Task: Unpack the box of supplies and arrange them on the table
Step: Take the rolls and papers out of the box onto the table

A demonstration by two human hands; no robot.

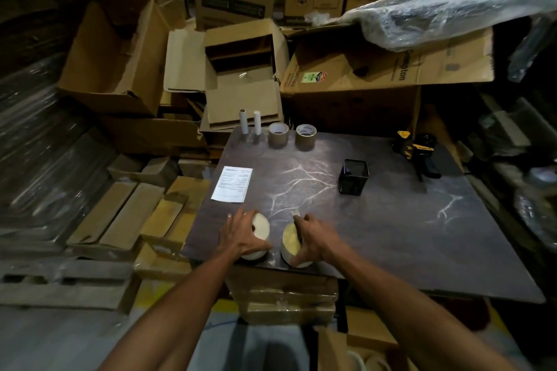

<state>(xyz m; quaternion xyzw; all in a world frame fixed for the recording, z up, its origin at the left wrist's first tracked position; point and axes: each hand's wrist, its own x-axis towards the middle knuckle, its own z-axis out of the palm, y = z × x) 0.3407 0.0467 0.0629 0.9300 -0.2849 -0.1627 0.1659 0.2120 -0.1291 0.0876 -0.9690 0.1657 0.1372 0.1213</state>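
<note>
While my left hand (241, 235) curls over a white roll (259, 229) and my right hand (313, 239) wraps round a yellowish roll (291, 239), both rolls stand at the near edge of the dark marbled table (391, 235), just beside each other with a small gap between them. My hands are apart, each gripping its own roll, fingers bent over the top and side.

Just beyond my left hand lies a printed white sheet (232, 184), flat on the tabletop. Further out past my left hand, at the far edge, two slim white tubes (250, 125) stand upright side by side, and to their right, roughly ahead of the gap between my hands, sit two brown tape rolls (292, 135), near each other but not touching.

Ahead and to the right of my right hand stands a black mesh cup (353, 176), and well beyond it toward the far right corner rests a yellow-and-black tape dispenser (417, 149).

Past the table's far edge, ahead of both hands, an open cardboard box (244, 69) sits among other cartons.
</note>
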